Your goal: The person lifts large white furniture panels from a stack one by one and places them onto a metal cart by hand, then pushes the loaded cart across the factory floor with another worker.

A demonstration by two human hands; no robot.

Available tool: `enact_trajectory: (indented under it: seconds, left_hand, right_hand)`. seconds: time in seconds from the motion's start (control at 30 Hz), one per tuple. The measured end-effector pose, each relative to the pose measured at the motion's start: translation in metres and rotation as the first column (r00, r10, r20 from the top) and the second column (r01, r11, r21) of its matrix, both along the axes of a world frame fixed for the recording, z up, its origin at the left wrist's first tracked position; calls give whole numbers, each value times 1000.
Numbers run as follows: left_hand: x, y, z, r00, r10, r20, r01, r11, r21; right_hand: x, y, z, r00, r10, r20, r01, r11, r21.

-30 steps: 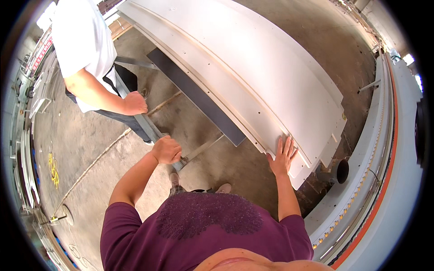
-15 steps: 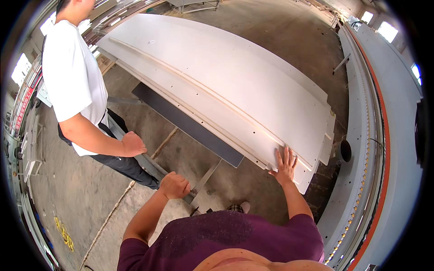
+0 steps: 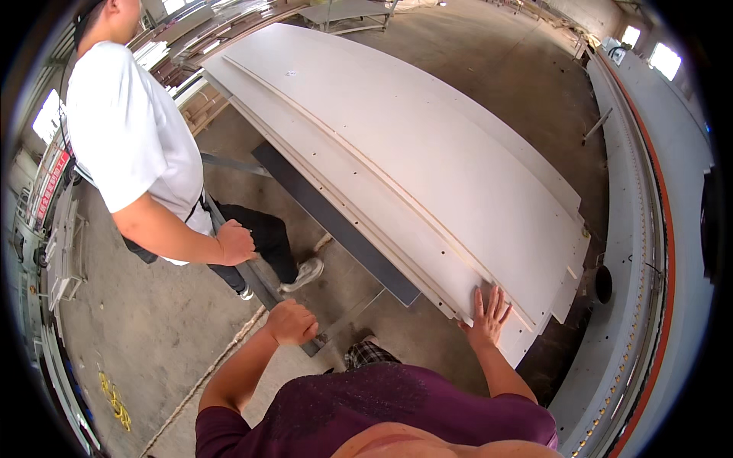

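Note:
My left hand (image 3: pixel 292 323) is closed in a fist around the end of a grey metal bar (image 3: pixel 263 286) at the near left of a low rack. With fingers spread, my right hand (image 3: pixel 486 322) lies flat on the near end of a stack of large white panels (image 3: pixel 412 164). Narrow strips with small holes lie along the left side of the stack. Beneath it, a dark grey board (image 3: pixel 336 221) sticks out to the left. Farther along the same bar, a co-worker's fist (image 3: pixel 235 243) grips it.
The co-worker in a white shirt (image 3: pixel 126 122) stands at the left. A long grey machine (image 3: pixel 649 343) with an orange strip runs along the right, its round black pipe end (image 3: pixel 603 284) near the panels. Yellow cord (image 3: pixel 113 401) lies on the concrete floor, and stacked boards (image 3: pixel 172 49) fill the back left.
The panel stack has shifted right and nearer in the picture. The co-worker's leg has stepped forward beside the bar. Both my hands keep their holds.

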State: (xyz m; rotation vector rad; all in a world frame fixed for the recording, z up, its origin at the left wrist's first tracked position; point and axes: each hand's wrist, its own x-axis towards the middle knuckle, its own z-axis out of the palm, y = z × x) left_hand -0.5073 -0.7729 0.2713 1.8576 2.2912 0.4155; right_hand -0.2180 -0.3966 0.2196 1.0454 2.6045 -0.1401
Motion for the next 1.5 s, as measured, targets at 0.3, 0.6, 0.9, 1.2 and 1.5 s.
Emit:
enact_trajectory:
  seconds: [0.3, 0.6, 0.9, 1.2, 1.5]
  left_hand:
    - [-14, 6, -13, 997, -72, 14, 72, 997, -13]
    - [-50, 19, -13, 994, -96, 57, 88, 989, 121]
    - [-71, 3, -32, 984, -160, 78, 141, 968, 209]
    - [-66, -5, -53, 971, -219, 99, 187, 945, 267]
    - [-60, -19, -71, 969, -247, 28, 230, 934, 275]
  right_hand:
    - [-1, 2, -9, 999, -32, 11, 32, 999, -19]
    - [-24, 0, -2, 999, -45, 23, 44, 998, 51]
    - [-34, -18, -17, 990, -101, -101, 112, 987, 114]
    - [-38, -34, -30, 953, -276, -128, 289, 952, 101]
    - [-35, -54, -16, 954, -265, -139, 287, 942, 173]
